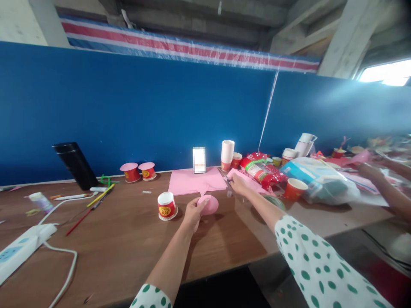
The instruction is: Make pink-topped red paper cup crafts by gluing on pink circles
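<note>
A pink paper cutout [210, 205], rounded with a narrow strip at its top, is pinched between the thumb and fingers of my left hand [193, 212]. Further out, my right hand [238, 185] is closed around what look like scissors [228, 179], their thin blades pointing left over the pink paper. Pink paper sheets [183, 182] lie flat just beyond both hands, and another pink sheet [248, 182] is by my right wrist. To the left of my left hand stands an upright red and white paper cup [167, 206].
A phone [199, 160] stands against the blue partition [160, 107]. Two red cups with pink discs on top [130, 172] stand back left, near a black bottle [76, 164]. A power strip [25, 248] lies left. Stacked cups [227, 155], red packaging [261, 169] and another person's arm [380, 184] are right.
</note>
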{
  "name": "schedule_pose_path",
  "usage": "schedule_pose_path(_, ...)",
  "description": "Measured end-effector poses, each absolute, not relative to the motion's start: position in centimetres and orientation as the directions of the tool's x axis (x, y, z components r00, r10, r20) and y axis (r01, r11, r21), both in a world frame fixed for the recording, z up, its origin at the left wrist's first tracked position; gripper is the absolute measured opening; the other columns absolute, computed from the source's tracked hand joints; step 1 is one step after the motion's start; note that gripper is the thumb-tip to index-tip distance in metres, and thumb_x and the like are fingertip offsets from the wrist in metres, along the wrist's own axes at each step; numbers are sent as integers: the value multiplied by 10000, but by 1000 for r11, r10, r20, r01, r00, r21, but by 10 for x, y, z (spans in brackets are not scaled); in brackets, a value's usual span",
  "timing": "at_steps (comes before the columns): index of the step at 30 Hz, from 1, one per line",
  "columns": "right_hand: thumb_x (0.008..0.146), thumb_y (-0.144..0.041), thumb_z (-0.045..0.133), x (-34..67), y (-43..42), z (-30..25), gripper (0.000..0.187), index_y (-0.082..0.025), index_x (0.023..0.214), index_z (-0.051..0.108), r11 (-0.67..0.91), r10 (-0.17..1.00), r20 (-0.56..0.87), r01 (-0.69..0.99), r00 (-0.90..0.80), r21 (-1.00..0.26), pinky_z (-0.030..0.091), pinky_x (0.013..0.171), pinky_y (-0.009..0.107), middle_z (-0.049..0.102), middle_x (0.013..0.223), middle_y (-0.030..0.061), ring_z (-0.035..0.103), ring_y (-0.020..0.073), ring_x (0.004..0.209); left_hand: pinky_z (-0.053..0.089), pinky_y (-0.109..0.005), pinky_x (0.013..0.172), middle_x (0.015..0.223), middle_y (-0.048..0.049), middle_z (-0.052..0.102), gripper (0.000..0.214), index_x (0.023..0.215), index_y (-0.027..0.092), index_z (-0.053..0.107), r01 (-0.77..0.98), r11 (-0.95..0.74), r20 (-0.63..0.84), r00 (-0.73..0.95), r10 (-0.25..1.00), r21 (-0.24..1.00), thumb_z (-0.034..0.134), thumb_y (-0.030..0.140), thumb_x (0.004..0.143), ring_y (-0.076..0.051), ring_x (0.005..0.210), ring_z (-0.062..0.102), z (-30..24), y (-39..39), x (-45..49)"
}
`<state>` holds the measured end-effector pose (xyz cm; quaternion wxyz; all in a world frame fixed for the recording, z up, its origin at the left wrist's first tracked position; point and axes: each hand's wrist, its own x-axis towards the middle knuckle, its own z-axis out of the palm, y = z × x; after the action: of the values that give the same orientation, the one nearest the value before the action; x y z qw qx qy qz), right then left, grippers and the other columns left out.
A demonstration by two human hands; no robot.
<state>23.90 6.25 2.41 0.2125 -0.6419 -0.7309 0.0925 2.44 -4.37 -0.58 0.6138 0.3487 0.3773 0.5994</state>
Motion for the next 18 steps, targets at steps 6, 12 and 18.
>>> schedule_pose_path(6, 765, -287, 585, 220, 10, -4, 369, -157, 1105, 525, 448, 893, 377, 403, -246, -798, 473, 734, 302, 640, 891, 46, 604, 180, 811, 447, -211, 594, 727, -52, 675, 423, 838, 105, 700, -433, -6, -11, -38, 999, 901, 801, 356, 513, -112, 644, 567, -13, -40, 22)
schedule_pose_path(12, 712, -316, 640, 207, -32, -19, 400, -152, 1071, 578, 357, 917, 295, 220, -269, -908, 467, 686, 286, 627, 816, 33, 582, 156, 721, 434, -215, 530, 651, -28, 659, 387, 812, 111, 697, -338, -15, -3, -55, 998, 941, 782, 368, 535, -112, 562, 557, -12, -37, 16)
schedule_pose_path(18, 651, -317, 710, 206, -36, -18, 371, -153, 966, 603, 322, 906, 233, 215, -354, -922, 439, 613, 245, 596, 727, 0, 536, 125, 649, 426, -211, 527, 612, -30, 655, 374, 791, 108, 707, -275, -19, 4, -53, 999, 961, 766, 383, 545, -108, 537, 544, -12, -34, 12)
